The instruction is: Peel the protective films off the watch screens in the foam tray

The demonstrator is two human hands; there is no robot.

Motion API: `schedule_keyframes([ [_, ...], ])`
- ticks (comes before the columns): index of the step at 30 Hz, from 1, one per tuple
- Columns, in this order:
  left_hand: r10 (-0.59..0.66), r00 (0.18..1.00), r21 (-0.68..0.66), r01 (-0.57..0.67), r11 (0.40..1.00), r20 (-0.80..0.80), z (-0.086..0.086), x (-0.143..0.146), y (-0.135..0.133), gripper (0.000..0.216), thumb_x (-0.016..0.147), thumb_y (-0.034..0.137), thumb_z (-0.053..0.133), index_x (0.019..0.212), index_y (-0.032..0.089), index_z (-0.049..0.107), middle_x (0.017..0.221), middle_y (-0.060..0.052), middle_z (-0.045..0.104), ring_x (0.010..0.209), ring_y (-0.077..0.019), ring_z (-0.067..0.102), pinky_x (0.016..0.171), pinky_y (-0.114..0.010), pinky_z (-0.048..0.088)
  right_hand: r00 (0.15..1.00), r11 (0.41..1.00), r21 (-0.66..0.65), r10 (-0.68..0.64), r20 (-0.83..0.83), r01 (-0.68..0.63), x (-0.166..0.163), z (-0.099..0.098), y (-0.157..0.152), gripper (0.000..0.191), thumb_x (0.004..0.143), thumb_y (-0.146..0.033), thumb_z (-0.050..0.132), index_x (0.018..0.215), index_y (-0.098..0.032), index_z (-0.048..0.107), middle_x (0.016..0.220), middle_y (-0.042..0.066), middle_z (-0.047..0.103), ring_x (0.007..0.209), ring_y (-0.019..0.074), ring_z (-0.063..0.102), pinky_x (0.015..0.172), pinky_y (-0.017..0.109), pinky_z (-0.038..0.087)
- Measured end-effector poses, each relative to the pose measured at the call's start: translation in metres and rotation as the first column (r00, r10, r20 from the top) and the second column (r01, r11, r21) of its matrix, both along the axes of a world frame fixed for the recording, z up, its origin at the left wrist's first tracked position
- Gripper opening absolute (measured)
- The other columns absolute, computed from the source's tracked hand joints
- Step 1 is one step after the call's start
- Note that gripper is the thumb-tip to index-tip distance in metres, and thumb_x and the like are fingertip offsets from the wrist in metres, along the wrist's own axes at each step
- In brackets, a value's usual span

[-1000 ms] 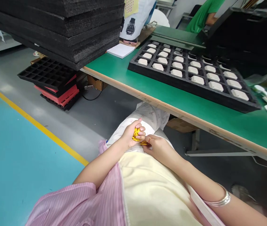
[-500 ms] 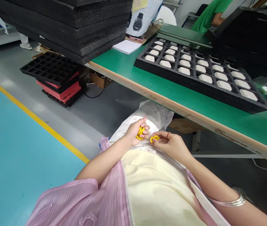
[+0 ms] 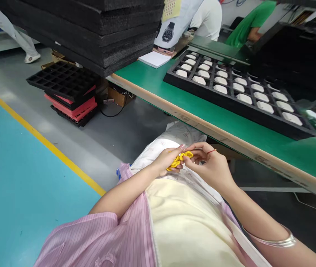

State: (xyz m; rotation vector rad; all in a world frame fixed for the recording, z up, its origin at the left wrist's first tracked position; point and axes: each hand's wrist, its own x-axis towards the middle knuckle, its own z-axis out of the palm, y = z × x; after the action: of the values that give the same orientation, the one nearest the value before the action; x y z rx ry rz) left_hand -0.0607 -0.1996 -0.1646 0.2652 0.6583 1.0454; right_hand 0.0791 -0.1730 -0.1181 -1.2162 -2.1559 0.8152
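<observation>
Above my lap, my left hand [image 3: 168, 160] is curled around a small heap of yellow rings [image 3: 175, 163]. My right hand [image 3: 206, 160] meets it from the right, with thumb and fingers pinching one or two yellow rings [image 3: 188, 154] at the edge of the heap. The fingertips of both hands are close together, and the fingers hide part of the rings. A red band circles one finger of the right hand.
On the green worktable [image 3: 146, 83] lies a black foam tray [image 3: 227, 104] holding several white pieces. Stacked black foam [image 3: 91, 33] overhangs the table's left end. Black and red trays [image 3: 71, 100] are piled on the floor. Other people [image 3: 209, 20] are behind the table.
My right hand has come up against the left hand, bringing its yellow rings to the heap. My left hand has shifted slightly right. A person in white now shows behind the table.
</observation>
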Motion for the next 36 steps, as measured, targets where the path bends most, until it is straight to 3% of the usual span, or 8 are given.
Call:
schedule_keyframes([
  [4,-0.037,0.999,-0.021,0.038,0.999,0.019,-0.003,-0.008,0.003,0.035,0.098,0.044,0.053,0.08,0.014,0.056,0.058,0.008,0.045,0.038,-0.0023,0.034,0.032,-0.014,0.022,0.996,0.991,0.11,0.074,0.041,-0.078,-0.007,-0.001,0.006,0.014,0.078,-0.031,0.067,0.086,-0.02,0.066,0.072,0.003,0.07,0.058,0.0147,0.06,0.057,0.027,0.049],
  [8,-0.048,0.999,-0.026,0.049,0.998,0.015,0.0,-0.018,0.01,0.04,0.096,0.051,0.053,0.082,0.013,0.058,0.054,0.009,0.043,0.036,-0.002,0.032,0.031,-0.013,0.02,0.995,0.974,0.205,0.095,0.03,-0.099,-0.013,0.0,0.019,0.009,0.08,-0.028,0.068,0.083,-0.021,0.072,0.09,0.006,0.068,0.076,0.0187,0.063,0.069,0.032,0.052],
  [12,-0.001,0.999,0.001,0.001,1.0,-0.044,0.01,-0.025,0.014,0.049,0.079,0.061,0.07,0.078,0.014,0.057,0.051,0.008,0.046,0.035,-0.0018,0.037,0.03,-0.01,0.019,0.992,0.953,0.277,0.122,0.011,-0.12,-0.019,0.001,0.028,0.005,0.084,-0.023,0.069,0.084,-0.022,0.074,0.092,0.007,0.064,0.09,0.0225,0.061,0.084,0.039,0.051],
  [17,0.084,0.987,0.016,-0.083,0.996,-0.137,0.028,-0.027,0.009,0.055,0.067,0.06,0.081,0.069,0.016,0.049,0.05,0.008,0.047,0.035,-0.0008,0.038,0.031,-0.008,0.02,0.973,0.928,0.3,0.232,0.001,-0.222,-0.024,0.013,0.021,0.018,0.09,-0.015,0.058,0.1,-0.018,0.072,0.099,0.01,0.067,0.092,0.0225,0.061,0.084,0.039,0.053],
  [23,0.093,0.988,0.0,-0.094,0.996,-0.127,0.076,-0.05,0.007,0.06,0.061,0.054,0.087,0.066,0.018,0.04,0.047,0.012,0.039,0.032,0.0018,0.025,0.029,-0.007,0.014,0.899,0.875,0.225,0.437,0.011,-0.428,0.004,0.055,0.014,0.059,0.089,-0.02,0.065,0.143,-0.018,0.044,0.132,0.012,0.061,0.115,0.0197,0.061,0.097,0.032,0.052],
  [26,0.154,0.985,0.049,-0.151,0.987,-0.074,0.109,-0.072,0.016,0.057,0.07,0.044,0.085,0.062,0.018,0.036,0.047,0.012,0.035,0.032,0.0017,0.022,0.03,-0.008,0.012,0.859,0.841,0.183,0.509,0.049,-0.509,0.029,0.082,0.027,0.048,0.094,-0.022,0.059,0.14,-0.021,0.047,0.127,0.01,0.065,0.111,0.0189,0.063,0.094,0.031,0.052],
  [30,0.283,0.95,0.183,-0.304,0.935,0.132,0.147,-0.098,0.044,0.037,0.091,0.023,0.064,0.062,0.017,0.043,0.047,0.008,0.04,0.032,-0.0005,0.024,0.031,-0.011,0.009,0.866,0.798,0.346,0.486,0.117,-0.494,0.059,0.109,0.053,0.027,0.099,-0.019,0.049,0.124,-0.021,0.06,0.098,0.006,0.072,0.085,0.0165,0.066,0.08,0.03,0.052],
  [36,0.409,0.909,0.274,-0.415,0.868,0.081,0.181,-0.117,0.105,0.05,0.104,0.022,0.027,0.058,0.017,0.046,0.042,0.002,0.046,0.027,-0.0038,0.025,0.031,-0.017,0.005,0.939,0.808,0.489,0.333,0.082,-0.329,0.102,0.097,0.091,0.02,0.099,-0.014,0.048,0.109,-0.02,0.065,0.082,0.005,0.071,0.074,0.0167,0.066,0.067,0.027,0.054],
])
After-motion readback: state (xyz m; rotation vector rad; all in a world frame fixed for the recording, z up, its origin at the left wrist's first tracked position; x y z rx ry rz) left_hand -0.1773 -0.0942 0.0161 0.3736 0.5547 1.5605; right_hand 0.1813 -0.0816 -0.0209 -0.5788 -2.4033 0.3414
